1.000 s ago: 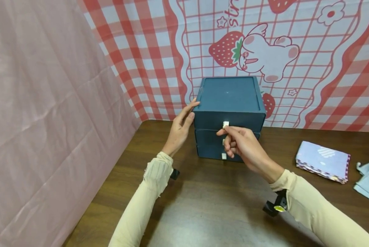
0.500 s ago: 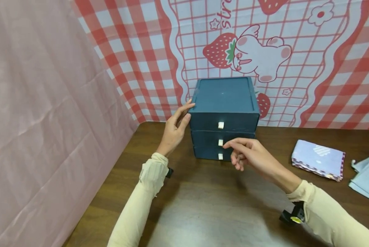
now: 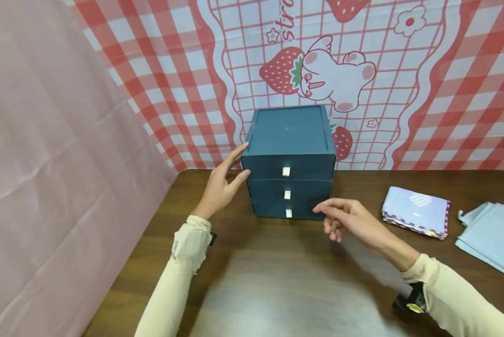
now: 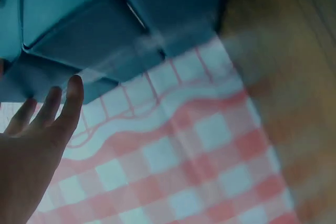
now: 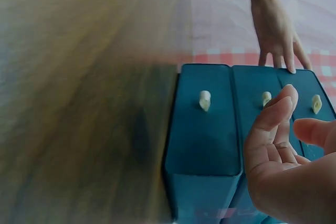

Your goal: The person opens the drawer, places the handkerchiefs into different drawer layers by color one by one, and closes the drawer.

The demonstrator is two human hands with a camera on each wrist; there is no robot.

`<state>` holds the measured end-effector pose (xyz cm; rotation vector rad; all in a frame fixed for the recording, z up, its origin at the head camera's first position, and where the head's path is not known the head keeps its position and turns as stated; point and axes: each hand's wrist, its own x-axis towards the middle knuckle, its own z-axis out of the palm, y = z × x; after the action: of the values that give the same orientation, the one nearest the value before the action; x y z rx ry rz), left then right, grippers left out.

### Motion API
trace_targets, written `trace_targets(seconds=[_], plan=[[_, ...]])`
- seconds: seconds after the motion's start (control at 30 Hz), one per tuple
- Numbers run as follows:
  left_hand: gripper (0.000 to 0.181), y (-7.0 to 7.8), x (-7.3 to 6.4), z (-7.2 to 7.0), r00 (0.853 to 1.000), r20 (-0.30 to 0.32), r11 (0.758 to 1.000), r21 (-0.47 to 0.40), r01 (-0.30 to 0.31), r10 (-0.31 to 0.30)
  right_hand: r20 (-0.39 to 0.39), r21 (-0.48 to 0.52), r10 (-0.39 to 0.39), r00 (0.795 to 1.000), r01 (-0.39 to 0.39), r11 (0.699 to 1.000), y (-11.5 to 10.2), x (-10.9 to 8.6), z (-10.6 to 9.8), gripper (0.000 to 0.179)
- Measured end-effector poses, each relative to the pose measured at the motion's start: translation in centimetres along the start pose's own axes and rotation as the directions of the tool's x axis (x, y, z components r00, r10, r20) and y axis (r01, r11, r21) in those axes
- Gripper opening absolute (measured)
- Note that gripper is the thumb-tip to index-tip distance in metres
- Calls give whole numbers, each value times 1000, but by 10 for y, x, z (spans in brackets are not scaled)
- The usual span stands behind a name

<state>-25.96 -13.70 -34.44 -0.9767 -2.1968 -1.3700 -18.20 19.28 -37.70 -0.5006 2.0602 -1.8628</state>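
Observation:
A dark blue three-drawer box (image 3: 292, 131) stands on the table, its drawers closed flush at the front. Each drawer carries a small white knob (image 3: 286, 171). My left hand (image 3: 219, 189) is at the box's upper left edge, fingers stretched out; in the left wrist view its fingertips (image 4: 75, 85) are near the box's side, and I cannot tell whether they touch. My right hand (image 3: 353, 222) hovers before the lower right corner of the box, fingers loosely curled with nothing between them. In the right wrist view, the drawer fronts (image 5: 205, 135) lie beyond that hand.
To the right on the wooden table (image 3: 277, 281) lies a folded lilac cloth (image 3: 416, 210) with a checked edge. Beside it is a light blue cloth (image 3: 494, 238). A red-and-white strawberry curtain (image 3: 184, 93) hangs behind, a pink one (image 3: 66, 164) at the left.
My right hand has come away from the top drawer's knob, down and to the right. The left hand stays by the box's left side. The head view has turned slightly right.

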Motion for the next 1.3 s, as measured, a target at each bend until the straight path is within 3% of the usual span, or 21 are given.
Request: trace_targets(seconds=[0.1,0.17,0.4,0.67,0.97,1.3], plan=[[68,-9,-8,-3,1000,19,994,109,22,-24,6,-25,-3,1000,3,1000,3,-2,1,40],[68,-14,-12,-2,999,30,990,133,38,-42,-3,-36,-6,1000,6,999,4,-3,2,38],[31,-21,-21,5,995,-30,978,185,94,-90,38,-72,-18,999,20,997,1,10,14,37],[26,-17,-18,8,1000,-23,972,235,24,-19,19,-97,28,999,-26,995,-6,37,38,44],[31,-14,-16,5,999,38,969,247,21,-31,-120,33,117,986,-114,993,-10,59,54,51],[36,-13,-16,1,994,39,979,182,93,-101,-231,46,93,968,-85,995,-4,66,61,40]])
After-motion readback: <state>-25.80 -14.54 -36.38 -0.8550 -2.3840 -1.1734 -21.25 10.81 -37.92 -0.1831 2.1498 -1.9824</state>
